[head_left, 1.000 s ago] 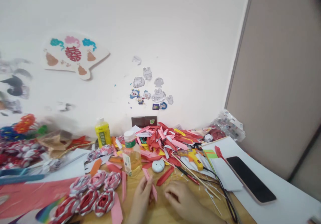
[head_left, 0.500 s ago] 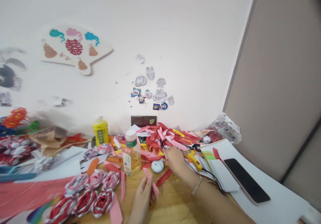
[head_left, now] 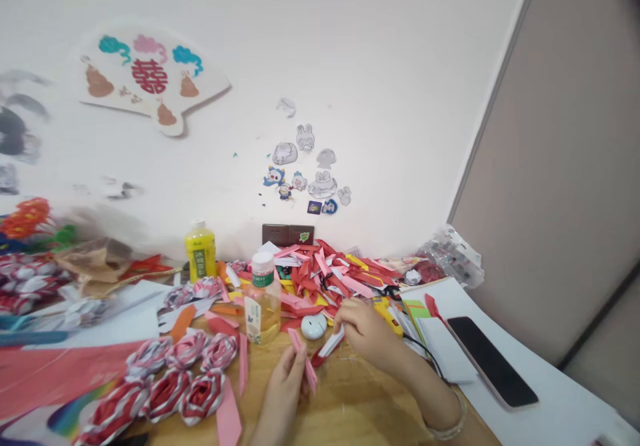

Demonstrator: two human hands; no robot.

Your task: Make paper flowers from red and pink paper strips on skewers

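My left hand (head_left: 286, 381) is closed around a pink folded paper strip (head_left: 311, 375), which stands upright above the front of the table. My right hand (head_left: 364, 334) pinches a white folded paper strip (head_left: 331, 342) just above the tabletop, to the right of the pink one. Under the white strip lies a red paper strip (head_left: 317, 359), partly covered. Behind both hands spreads a heap of red, pink, yellow and white paper strips (head_left: 320, 269). A white earbud case (head_left: 314, 326) sits between the hands and the heap.
A bottle of pale yellow drink (head_left: 270, 306) and a yellow bottle (head_left: 201, 254) stand to the left. Several rolled paper roses (head_left: 167, 393) lie at front left. Right of my arm are a yellow glue gun (head_left: 390, 316) with its cable and a phone (head_left: 493, 361).
My right hand has come back from the heap toward me, bringing a white paper strip down near the left hand. The left hand keeps its pink strip almost in place.
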